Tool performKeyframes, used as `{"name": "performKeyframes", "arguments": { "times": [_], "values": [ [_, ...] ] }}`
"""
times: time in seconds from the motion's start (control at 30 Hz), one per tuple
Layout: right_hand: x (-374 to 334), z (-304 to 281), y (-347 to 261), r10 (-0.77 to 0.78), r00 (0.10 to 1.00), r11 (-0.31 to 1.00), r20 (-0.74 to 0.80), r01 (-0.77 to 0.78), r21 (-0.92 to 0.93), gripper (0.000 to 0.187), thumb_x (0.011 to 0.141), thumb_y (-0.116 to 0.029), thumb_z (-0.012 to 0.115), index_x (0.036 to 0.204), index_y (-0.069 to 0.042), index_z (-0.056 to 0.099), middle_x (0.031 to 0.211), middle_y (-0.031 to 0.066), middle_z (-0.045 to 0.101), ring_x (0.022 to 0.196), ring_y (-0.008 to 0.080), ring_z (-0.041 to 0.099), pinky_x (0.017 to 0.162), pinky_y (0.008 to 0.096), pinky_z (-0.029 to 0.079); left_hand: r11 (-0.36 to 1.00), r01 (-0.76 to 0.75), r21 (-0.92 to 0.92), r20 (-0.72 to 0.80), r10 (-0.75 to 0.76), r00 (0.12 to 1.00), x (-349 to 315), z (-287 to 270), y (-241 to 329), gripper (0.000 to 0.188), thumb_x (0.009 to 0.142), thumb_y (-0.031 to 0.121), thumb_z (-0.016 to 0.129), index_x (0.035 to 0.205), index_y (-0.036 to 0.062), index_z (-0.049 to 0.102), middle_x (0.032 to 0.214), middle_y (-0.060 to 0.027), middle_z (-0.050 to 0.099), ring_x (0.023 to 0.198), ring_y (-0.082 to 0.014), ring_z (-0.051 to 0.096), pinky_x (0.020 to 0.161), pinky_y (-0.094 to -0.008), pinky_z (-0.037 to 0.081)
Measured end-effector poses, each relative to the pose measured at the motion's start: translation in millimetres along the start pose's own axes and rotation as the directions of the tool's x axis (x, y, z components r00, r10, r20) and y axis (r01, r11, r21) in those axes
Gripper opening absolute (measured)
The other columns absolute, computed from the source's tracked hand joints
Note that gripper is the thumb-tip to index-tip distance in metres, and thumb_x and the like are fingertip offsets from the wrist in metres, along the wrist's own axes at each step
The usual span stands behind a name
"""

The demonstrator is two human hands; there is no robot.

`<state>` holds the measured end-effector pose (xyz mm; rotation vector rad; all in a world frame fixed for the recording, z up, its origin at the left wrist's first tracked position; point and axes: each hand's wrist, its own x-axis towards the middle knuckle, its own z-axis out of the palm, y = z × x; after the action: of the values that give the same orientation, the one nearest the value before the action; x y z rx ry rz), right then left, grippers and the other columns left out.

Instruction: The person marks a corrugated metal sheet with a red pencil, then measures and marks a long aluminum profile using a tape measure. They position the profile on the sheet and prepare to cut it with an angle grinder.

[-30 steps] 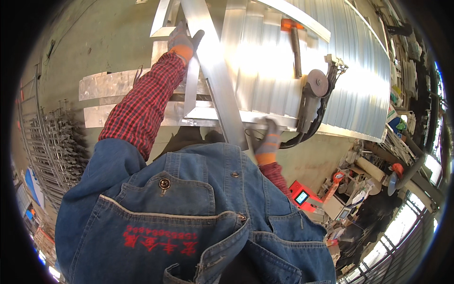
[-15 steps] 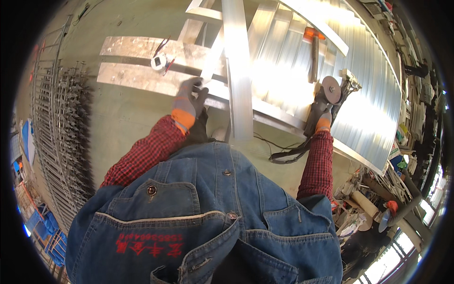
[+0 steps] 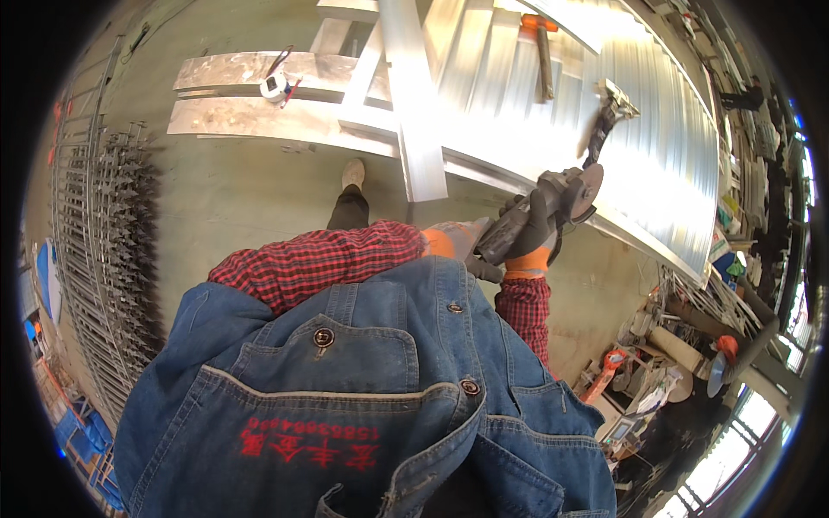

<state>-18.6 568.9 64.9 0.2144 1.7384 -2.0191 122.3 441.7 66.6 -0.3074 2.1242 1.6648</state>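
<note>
Angle grinder lifted off the metal and held in both gloved hands at chest height.

The angle grinder [image 3: 553,203] now sits clear of the corrugated sheet [image 3: 656,147] it lay on a moment ago; the right hand [image 3: 528,229] has its grip closed round the body, and the left hand [image 3: 453,240], which was pressed on the steel frame [image 3: 406,104] half a second back, has come across to close on the rear handle, so the tool looks readied for use rather than parked. Its disc points toward the sheet's near edge. Farther off, an orange-headed hammer [image 3: 540,43] and a second tool [image 3: 609,112] lie on the sheet, a tape measure [image 3: 275,86] on the flat plates [image 3: 224,73]. Red characters are printed on the denim jacket [image 3: 345,406]; blue crates [image 3: 73,423] stand at the left.
</note>
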Motion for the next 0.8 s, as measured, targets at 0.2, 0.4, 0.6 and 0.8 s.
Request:
{"name": "performKeyframes", "arguments": {
  "times": [0.2,0.4,0.6,0.8],
  "values": [
    [-35,-32,-8,0.059,0.963,0.917,0.263,-0.156,0.367,0.044,0.11,-0.038,0.074,0.139,-0.006,0.063,0.111,0.011,0.071,0.093,0.0261,0.073,0.082,0.0437,0.065,0.909,0.154,-0.386,0.239,-0.062,0.969,-10,18,8,0.083,0.092,0.054,0.088,0.153,0.0058,0.06,0.109,-0.0131,0.08,0.101,-0.0236,0.079,0.083,-0.0387,0.061],
    [-38,-39,-1,0.058,0.949,0.904,0.31,-0.182,0.387,0.038,0.11,-0.039,0.075,0.127,-0.007,0.064,0.112,0.0079,0.067,0.098,0.0216,0.068,0.087,0.0395,0.063,0.965,0.058,-0.257,0.107,-0.032,0.994,-36,16,23,0.074,0.097,0.054,0.083,0.149,0.0045,0.064,0.102,-0.0102,0.079,0.087,-0.0187,0.077,0.074,-0.0364,0.059],
    [-34,-45,20,0.137,0.941,0.885,0.309,-0.256,0.388,0.026,0.109,-0.031,0.074,0.116,-0.008,0.064,0.097,0.0096,0.07,0.085,0.0261,0.07,0.078,0.0411,0.064,0.998,-0.005,-0.057,-0.016,0.004,1.0,-45,31,-5,0.062,0.099,0.052,0.079,0.139,0.0065,0.069,0.101,-0.0126,0.081,0.09,-0.0237,0.08,0.077,-0.0411,0.061],
    [-38,-32,33,0.149,0.956,0.874,0.252,-0.247,0.418,0.028,0.108,-0.031,0.076,0.109,-0.006,0.063,0.104,0.0097,0.065,0.09,0.0242,0.066,0.086,0.0419,0.061,0.985,0.171,0.022,-0.078,-0.169,0.983,-34,41,-21,0.054,0.099,0.043,0.077,0.137,0.0061,0.066,0.101,-0.0183,0.081,0.094,-0.0356,0.082,0.081,-0.0478,0.061]
  ]
}}
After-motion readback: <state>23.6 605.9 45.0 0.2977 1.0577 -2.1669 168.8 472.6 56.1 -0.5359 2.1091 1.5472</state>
